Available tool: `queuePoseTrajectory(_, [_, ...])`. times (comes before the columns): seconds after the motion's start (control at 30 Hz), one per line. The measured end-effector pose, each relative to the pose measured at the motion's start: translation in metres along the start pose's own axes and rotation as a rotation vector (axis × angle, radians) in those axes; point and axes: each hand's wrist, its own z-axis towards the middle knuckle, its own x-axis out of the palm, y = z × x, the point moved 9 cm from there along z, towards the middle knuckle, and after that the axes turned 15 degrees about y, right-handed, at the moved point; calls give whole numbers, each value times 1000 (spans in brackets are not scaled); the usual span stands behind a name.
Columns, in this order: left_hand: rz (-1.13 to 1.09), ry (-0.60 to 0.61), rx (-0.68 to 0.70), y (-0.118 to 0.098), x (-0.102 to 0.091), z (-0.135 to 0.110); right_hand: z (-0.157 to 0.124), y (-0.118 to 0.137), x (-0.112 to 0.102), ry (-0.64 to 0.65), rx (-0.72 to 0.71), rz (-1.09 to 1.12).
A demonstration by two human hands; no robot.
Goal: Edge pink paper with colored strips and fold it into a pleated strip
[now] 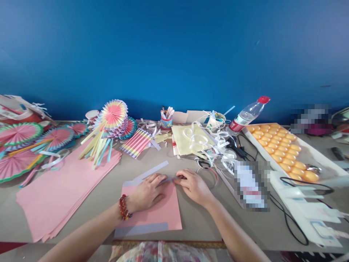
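A pink paper sheet [170,207] lies in front of me, with one lavender strip [141,229] along its near edge and another at its far edge. My left hand [148,191] rests over the sheet, fingers stretched out and pressing near the far edge. My right hand [195,186] is closed in a pinch at the sheet's far right corner, on the end of the far strip; the fingertips partly hide it. Just beyond the sheet lies a loose lavender paper strip [152,171], slanting up to the right.
Stacked pink sheets [60,182] and folded paper rosettes [113,114] occupy the left. Behind are a pleated striped paper [137,142], a pen cup [166,122] and curled white strips [196,140]. A bottle [247,116], a tray of yellow balls [275,145] and cables stand right.
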Motion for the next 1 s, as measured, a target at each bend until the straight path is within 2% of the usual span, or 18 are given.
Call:
queuePoseTrajectory(0.63, [-15, -10, 43, -4, -6, 3, 0, 3, -5, -30, -7, -26])
queuePoseTrajectory(0.8, [-16, -14, 46, -4, -7, 3, -1, 2, -2, -23, 24, -82])
queuePoseTrajectory(1.0, [-32, -25, 43, -4, -9, 3, 0, 3, 7, 1, 142, -222])
